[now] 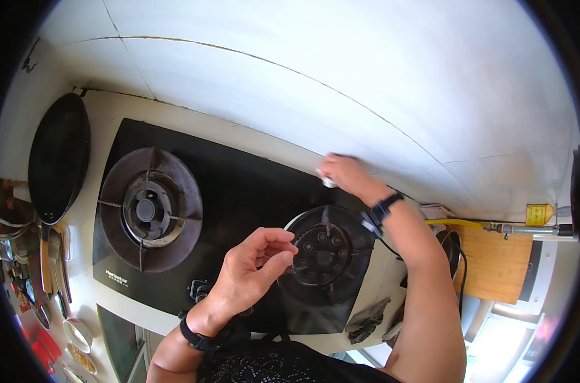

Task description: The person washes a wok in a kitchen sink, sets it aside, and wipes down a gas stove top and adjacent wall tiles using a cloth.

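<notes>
My right hand [346,175] presses a small crumpled white wad [328,182], perhaps tissue or cloth, at the back edge of a black glass gas cooktop [251,191]. Most of the wad is hidden under the fingers. My left hand [254,270] hovers over the front middle of the cooktop, fingers curled, thumb apart, holding nothing. Just right of it is the right burner [324,258] with its dark pan support, partly covered by my fingertips. The left burner [148,210] has a wide brownish ring. A control knob [201,291] shows beside my left wrist.
A black frying pan [60,158] leans on the left side, near utensils and small bowls [78,334]. White tiled wall [290,95] rises behind. At right are a yellow gas hose [455,221], a wooden board [491,263] and a crumpled dark cloth or bag [369,320].
</notes>
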Tool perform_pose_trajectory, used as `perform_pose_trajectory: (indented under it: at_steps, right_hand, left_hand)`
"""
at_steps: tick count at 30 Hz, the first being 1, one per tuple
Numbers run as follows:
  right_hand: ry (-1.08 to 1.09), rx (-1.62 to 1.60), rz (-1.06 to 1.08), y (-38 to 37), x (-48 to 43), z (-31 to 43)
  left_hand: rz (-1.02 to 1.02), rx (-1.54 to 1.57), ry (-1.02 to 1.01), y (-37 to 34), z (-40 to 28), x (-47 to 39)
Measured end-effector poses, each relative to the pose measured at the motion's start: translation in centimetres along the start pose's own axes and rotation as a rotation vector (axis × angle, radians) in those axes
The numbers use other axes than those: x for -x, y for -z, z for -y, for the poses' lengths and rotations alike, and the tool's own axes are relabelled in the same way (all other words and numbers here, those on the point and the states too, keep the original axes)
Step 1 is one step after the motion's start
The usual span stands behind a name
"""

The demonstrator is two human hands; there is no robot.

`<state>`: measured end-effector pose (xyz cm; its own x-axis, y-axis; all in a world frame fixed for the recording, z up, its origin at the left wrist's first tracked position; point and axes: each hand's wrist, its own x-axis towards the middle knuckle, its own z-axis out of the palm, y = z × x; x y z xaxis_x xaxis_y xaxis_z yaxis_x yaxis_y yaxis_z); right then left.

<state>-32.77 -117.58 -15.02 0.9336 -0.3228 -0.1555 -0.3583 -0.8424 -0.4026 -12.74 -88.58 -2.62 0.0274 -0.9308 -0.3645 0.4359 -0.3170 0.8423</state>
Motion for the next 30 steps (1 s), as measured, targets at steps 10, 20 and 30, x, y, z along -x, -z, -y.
perform_pose_trajectory:
  at_steps: [10, 20, 30]
  right_hand:
    - [-0.353, 0.402, -0.109, -0.3, 10.8, -2.2]
    - [-0.109, 0.127, -0.064, -1.1, -3.7, 3.1]
    - [-0.55, 0.366, 0.172, 1.6, 15.6, -3.0]
  left_hand:
    - [0.082, -0.018, -0.018, -0.9, 1.6, -0.7]
    - [0.021, 0.032, -0.006, 0.8, 0.8, -0.7]
    - [0.052, 0.023, -0.04, 1.0, 0.9, -1.2]
